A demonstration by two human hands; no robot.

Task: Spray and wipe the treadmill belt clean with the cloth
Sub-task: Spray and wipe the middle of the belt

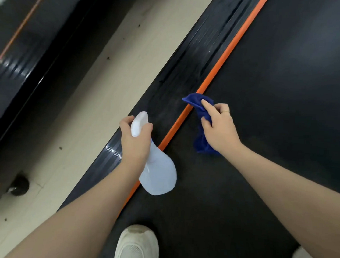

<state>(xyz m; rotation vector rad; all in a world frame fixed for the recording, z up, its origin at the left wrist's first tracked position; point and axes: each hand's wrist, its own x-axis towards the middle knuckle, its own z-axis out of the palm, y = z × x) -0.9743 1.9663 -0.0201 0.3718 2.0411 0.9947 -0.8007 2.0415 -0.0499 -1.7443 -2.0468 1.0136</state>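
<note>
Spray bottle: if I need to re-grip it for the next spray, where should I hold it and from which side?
Take the spray bottle at its narrow neck, just under the white head, coming from above and behind as the left hand does now. The body flares wide below, and the head points forward toward the side rail, so this likely leaves a finger free for the trigger.

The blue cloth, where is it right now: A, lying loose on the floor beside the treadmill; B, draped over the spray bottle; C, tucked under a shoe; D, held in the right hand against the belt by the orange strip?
D: the right hand grips the blue cloth beside the orange strip.
</note>
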